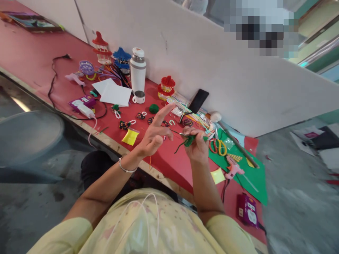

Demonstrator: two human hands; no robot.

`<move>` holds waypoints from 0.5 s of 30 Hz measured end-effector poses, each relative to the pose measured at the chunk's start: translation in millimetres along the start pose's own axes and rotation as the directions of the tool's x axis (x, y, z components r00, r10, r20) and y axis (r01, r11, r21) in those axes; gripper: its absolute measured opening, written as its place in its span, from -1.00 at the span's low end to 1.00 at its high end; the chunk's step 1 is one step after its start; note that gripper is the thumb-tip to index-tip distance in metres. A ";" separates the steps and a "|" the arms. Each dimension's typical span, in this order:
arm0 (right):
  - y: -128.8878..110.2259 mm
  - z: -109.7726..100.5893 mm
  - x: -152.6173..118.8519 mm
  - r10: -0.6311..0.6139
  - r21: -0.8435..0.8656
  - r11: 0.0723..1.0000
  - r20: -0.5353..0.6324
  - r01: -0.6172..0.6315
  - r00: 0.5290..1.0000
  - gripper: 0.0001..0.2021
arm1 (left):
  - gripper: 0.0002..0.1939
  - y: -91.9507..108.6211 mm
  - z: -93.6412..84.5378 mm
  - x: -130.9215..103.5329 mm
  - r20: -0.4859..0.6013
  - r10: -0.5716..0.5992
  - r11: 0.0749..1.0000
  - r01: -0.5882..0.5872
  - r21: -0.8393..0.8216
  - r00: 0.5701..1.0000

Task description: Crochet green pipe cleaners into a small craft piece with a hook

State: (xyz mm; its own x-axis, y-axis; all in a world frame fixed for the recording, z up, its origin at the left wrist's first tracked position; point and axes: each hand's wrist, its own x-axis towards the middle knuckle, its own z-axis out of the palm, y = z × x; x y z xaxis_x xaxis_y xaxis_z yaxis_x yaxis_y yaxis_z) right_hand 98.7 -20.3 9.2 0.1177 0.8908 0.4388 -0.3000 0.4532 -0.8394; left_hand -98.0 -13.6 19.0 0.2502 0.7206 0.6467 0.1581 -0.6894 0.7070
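From here I see a red table [174, 162], a green mat [254, 180], yellow packets [130, 137], purple boxes [247, 210], a white bottle [138, 72] with a grey band, and a pale yellow shirt [137, 225] patterned with small dark spots.

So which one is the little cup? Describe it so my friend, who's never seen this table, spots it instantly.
On the red tabletop, find the tall white bottle standing by the pale partition. The small cup sits just in front of its base, beside the white sheets. Unlike its neighbours, it has an open, round mouth and a little side handle.
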 end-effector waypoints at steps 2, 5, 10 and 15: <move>-2.7 -1.1 0.7 -0.009 0.011 1.000 -0.011 0.009 1.000 -0.71 | -0.07 -4.6 -0.8 -3.3 0.073 0.077 0.997 -0.078 0.016 0.994; -4.1 -0.6 0.6 -0.038 -0.046 0.998 -0.015 0.038 0.999 -0.70 | -0.16 -7.0 -0.4 -2.8 0.078 -0.045 0.999 0.045 0.004 0.996; -4.5 3.3 -2.3 -0.146 -0.217 0.965 0.026 0.148 0.989 -0.69 | -0.30 4.3 6.2 1.9 0.197 -0.383 0.745 0.428 -0.512 0.902; -5.4 4.0 -5.4 -0.248 -0.355 0.888 0.166 0.292 0.954 -0.80 | -0.05 13.5 7.2 7.7 0.323 -0.530 0.448 0.582 -0.679 0.784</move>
State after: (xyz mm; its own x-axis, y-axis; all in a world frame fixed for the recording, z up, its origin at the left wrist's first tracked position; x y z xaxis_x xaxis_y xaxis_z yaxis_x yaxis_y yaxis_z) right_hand 95.9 -27.6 12.6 0.0294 0.7326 0.6801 0.1038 0.6744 -0.7310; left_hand -87.0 -17.9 31.5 0.4209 0.9062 0.0402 -0.4324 0.1615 0.8871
